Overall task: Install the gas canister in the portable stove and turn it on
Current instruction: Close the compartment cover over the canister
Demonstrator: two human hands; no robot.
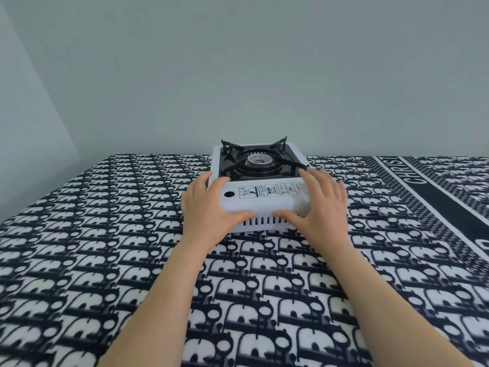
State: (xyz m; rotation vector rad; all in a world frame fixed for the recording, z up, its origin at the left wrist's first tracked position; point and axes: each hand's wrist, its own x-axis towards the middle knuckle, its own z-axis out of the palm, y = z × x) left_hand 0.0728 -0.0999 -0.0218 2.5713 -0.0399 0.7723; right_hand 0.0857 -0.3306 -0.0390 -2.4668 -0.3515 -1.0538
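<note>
My left hand (209, 205) lies flat on the near left corner of the stove (260, 190). My right hand (321, 205) lies flat on the near right corner. Both grips are spread wide, with fingers on top and thumbs on the near side by the slots. They press on the white box but are not closed around it.

The stove sits on a black and white patterned cover (132, 260). I cannot tell if a bed or a worktop is under it. The burner (258, 161) is at the far end. The lid with the sticker (272, 192) is at the near end and is closed.

I see no gas canister, so I think I am just starting. Next I should lift that lid, then find the can.
</note>
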